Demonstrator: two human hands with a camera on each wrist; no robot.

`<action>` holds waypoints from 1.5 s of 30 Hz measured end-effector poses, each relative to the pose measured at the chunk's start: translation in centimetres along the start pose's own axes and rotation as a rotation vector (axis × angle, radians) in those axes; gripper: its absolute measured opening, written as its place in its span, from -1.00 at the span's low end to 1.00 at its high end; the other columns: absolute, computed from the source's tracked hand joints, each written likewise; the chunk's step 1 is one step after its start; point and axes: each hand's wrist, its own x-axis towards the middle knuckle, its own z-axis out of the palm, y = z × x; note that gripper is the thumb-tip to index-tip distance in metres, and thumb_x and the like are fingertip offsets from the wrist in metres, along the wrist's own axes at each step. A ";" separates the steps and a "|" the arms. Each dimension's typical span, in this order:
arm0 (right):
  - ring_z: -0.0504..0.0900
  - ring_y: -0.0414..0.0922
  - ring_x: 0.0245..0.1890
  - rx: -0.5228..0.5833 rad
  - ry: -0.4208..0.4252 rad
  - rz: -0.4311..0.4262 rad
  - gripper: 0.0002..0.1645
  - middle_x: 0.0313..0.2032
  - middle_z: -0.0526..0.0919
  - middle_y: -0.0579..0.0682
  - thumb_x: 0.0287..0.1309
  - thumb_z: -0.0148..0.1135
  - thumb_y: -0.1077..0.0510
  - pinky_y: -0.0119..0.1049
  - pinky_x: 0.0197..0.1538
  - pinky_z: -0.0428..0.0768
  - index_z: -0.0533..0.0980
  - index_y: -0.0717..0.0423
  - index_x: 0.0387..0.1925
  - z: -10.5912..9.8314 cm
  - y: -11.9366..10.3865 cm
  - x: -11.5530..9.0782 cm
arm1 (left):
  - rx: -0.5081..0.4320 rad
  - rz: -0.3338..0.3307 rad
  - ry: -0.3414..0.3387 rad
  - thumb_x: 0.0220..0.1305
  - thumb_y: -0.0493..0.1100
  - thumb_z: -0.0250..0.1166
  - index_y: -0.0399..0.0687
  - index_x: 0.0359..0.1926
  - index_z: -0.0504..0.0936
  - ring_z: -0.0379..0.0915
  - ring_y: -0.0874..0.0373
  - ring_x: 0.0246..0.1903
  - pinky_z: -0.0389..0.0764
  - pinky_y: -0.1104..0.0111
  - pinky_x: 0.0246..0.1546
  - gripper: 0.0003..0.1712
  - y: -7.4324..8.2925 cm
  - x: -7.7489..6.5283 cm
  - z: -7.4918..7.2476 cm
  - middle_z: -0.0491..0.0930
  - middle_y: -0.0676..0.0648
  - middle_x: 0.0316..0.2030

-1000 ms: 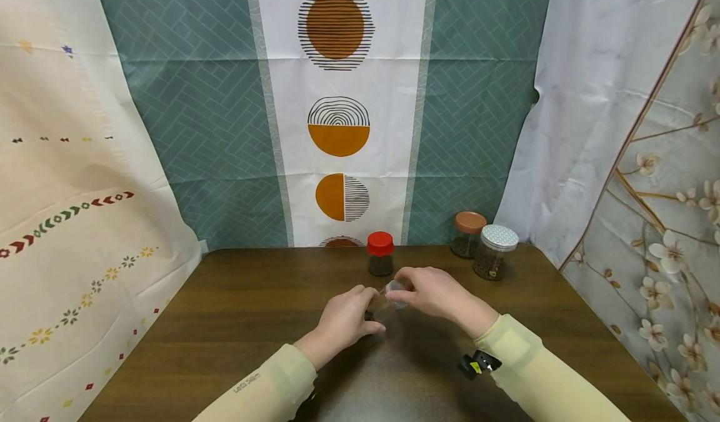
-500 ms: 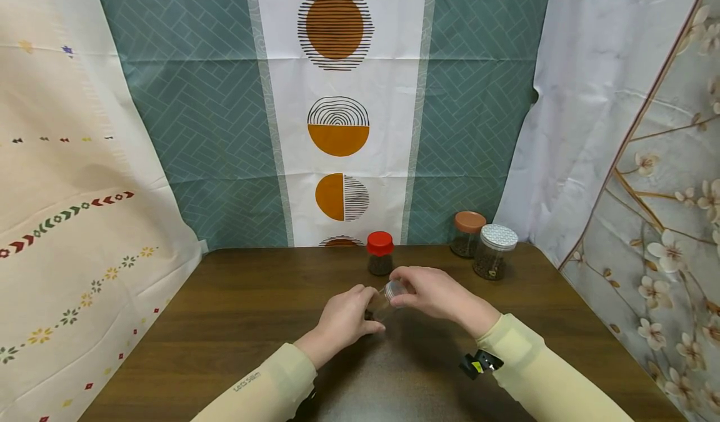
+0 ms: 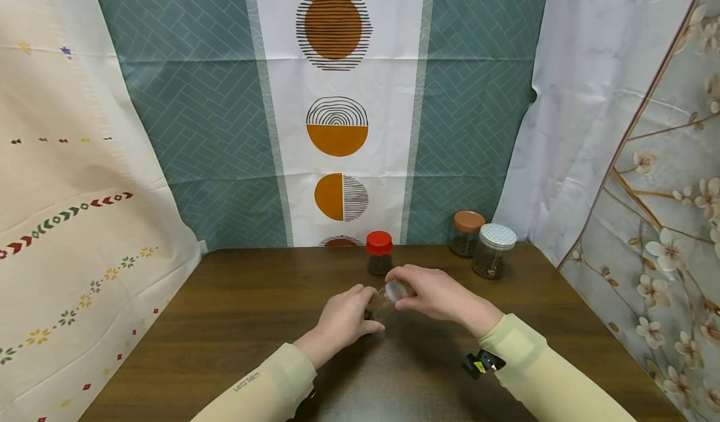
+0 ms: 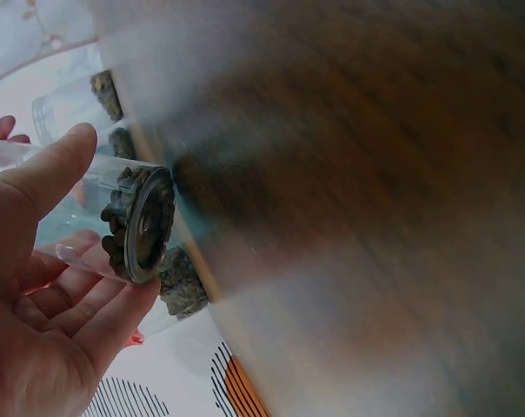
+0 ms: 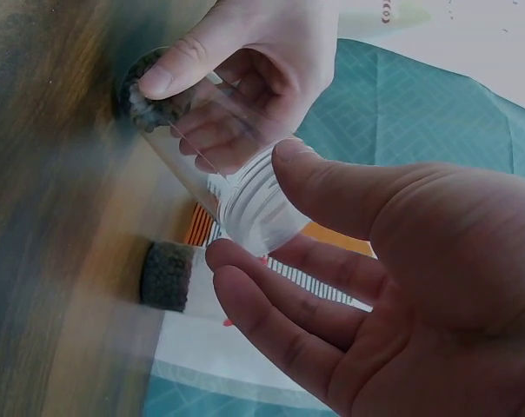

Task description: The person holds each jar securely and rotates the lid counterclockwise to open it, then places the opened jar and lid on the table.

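Note:
A clear jar leans tilted over the middle of the table, its mouth end toward the right. My left hand grips its body, thumb on one side and fingers on the other. Small dark brown pieces lie in the jar's bottom end. My right hand pinches the clear ridged lid at the upper end, thumb on one edge and fingertips on the opposite edge. Just behind the hands stands a jar with a red lid, dark contents inside.
At the back right of the wooden table stand a jar with a copper-coloured lid and a jar with a white patterned lid, both partly filled. Patterned cloths hang behind the table and at both sides.
My right hand's fingers have turned round the lid, the thumb shifting right and the fingertips left, so more of the lid's top shows. My left hand and the jar have stayed put.

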 end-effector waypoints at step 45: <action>0.55 -0.19 -0.31 0.002 0.009 0.245 -0.53 -0.30 0.60 -0.17 0.46 0.46 -0.19 -0.14 -0.16 0.60 0.70 0.04 0.15 0.4 -0.9 1.2 | -0.017 -0.020 -0.020 0.15 0.13 0.75 -0.09 0.12 0.71 0.60 0.23 -0.31 0.68 0.32 -0.29 -0.34 -0.2 0.1 0.1 0.65 0.02 -0.18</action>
